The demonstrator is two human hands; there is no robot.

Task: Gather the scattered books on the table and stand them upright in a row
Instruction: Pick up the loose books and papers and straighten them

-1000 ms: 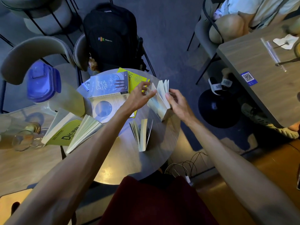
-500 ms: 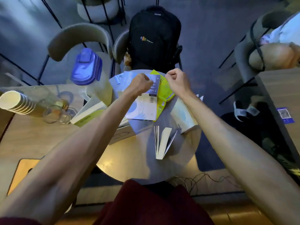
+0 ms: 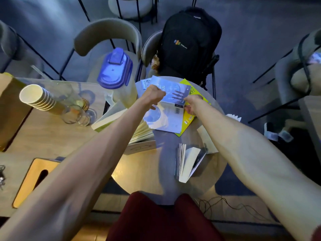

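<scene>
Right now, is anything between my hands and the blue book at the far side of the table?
Nothing visible. The left hand grips the blue book at its left edge, and the right hand is at its right edge; nothing else lies on top of it.

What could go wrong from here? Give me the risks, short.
1. The blue book, gripped by the left hand and right hand, lies on the yellow book; lifting it may drag that one off the round table.
2. The right forearm passes close by the fanned upright book; pulling back could topple it.
</scene>
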